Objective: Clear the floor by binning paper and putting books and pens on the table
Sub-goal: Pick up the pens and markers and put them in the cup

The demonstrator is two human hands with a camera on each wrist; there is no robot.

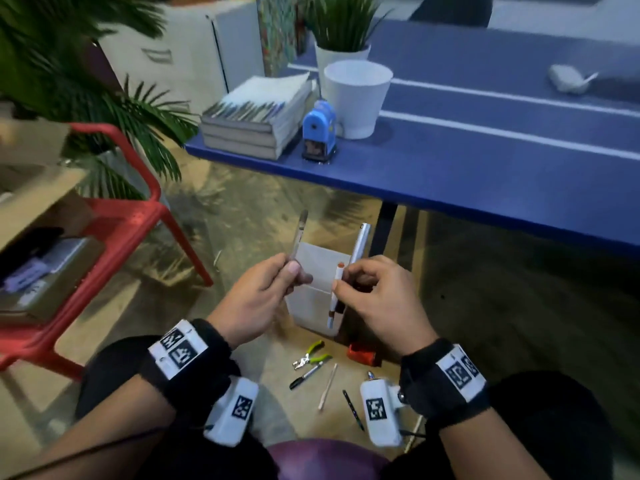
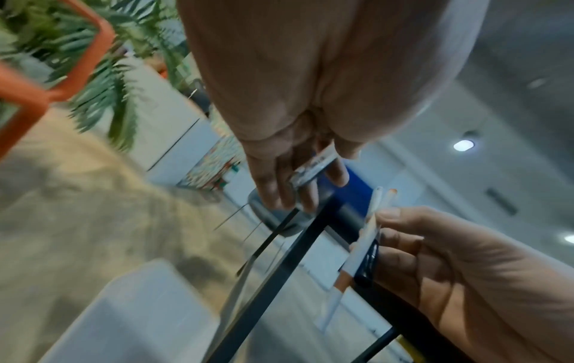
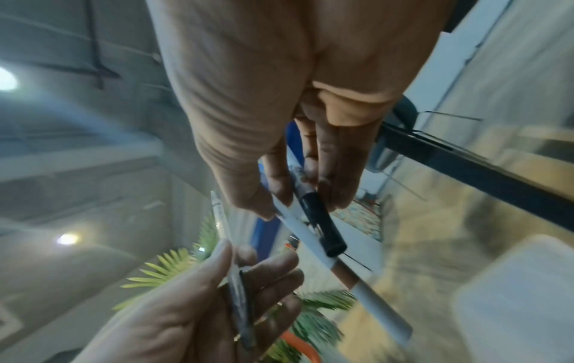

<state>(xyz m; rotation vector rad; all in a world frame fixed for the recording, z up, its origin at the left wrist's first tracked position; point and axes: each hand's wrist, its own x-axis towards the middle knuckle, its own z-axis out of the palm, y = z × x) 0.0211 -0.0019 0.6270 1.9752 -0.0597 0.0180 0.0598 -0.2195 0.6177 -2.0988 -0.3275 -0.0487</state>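
My left hand [image 1: 291,275] pinches a clear pen [image 1: 300,233] that points upward; the left wrist view shows the same pen [image 2: 313,169] between its fingers. My right hand [image 1: 341,282] grips two pens together, a white marker with orange bands [image 1: 335,294] and a silver pen [image 1: 360,244]. In the right wrist view the marker [image 3: 313,242] lies beside a black-capped pen end [image 3: 323,226]. Both hands hover over a white bin [image 1: 306,308] on the floor. A black pen [image 1: 306,372], a white stick [image 1: 327,386] and a dark pen [image 1: 353,408] lie on the floor below.
The blue table [image 1: 485,161] stands ahead, bearing a book stack [image 1: 256,112], a blue sharpener [image 1: 318,133] and a white pot [image 1: 356,98]. Green-handled pliers [image 1: 311,355] and a red object [image 1: 362,353] lie on the floor. A red chair [image 1: 114,216] and palm fronds are at left.
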